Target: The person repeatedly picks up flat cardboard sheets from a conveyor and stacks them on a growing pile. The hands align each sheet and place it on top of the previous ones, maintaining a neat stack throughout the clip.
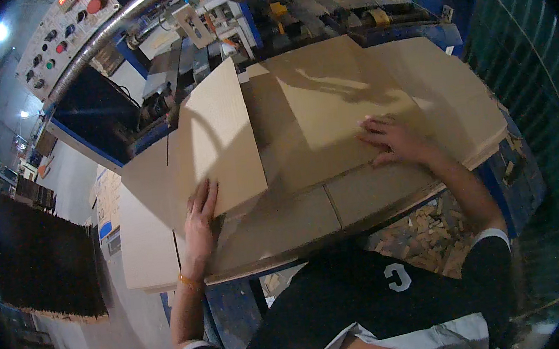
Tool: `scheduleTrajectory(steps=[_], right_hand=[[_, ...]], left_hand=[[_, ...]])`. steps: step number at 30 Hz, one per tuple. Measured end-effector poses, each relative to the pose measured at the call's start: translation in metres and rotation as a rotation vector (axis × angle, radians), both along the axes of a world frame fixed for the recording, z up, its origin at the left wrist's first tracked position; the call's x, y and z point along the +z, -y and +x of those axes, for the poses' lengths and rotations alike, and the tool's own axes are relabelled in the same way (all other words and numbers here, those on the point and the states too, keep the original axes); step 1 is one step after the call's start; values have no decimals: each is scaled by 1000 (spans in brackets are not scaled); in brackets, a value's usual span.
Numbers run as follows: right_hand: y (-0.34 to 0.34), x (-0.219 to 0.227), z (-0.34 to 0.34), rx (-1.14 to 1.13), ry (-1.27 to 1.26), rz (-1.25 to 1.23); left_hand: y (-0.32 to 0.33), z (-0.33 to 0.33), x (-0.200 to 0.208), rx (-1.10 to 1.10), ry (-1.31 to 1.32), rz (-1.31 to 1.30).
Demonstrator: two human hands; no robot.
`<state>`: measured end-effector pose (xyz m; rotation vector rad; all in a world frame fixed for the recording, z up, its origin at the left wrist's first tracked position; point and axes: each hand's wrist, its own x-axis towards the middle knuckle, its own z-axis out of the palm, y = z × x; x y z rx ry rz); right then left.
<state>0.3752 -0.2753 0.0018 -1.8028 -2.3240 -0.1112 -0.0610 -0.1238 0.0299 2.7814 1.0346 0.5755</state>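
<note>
My left hand (204,212) lies with its fingers stretched out on the near end of a brown cardboard flap (219,136); its thumb is mostly hidden. Further right, my right hand (390,140) rests with fingers spread on a wider cardboard panel (336,98), close to its near edge. Both pieces lie over a stack of large cardboard sheets (271,232) with slots cut in them. The flap sits at an angle to the panel, and a dark gap shows between them. Shadows fall across both.
Beyond the stack stands a machine (202,30) with metal parts and a control panel (62,44) of knobs and buttons. Cardboard scraps (426,234) litter the floor under the near edge. A dark stack (45,257) stands at left, a green corrugated wall (524,63) at right.
</note>
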Motion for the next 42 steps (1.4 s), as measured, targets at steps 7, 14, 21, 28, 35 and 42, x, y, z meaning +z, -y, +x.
scheduleTrajectory(steps=[7,14,21,28,35,42], right_hand=[[-89,4,37,-77,-80,-26],[-146,-6,28,-466,125,189],[15,35,39,-403,-327,-32],[169,-55,127,-1256,-115,404],[169,-85,159,-1250,-3,629],[164,-103,191,-1476,-617,816]], left_hand=[[-115,52,-27,24,74,126],[-158,99,-21,383,-121,191],[-56,-37,-18,486,480,27],[18,-165,-86,1378,318,-89],[14,-130,-81,1507,302,-45],[21,-125,-61,1405,148,-62]])
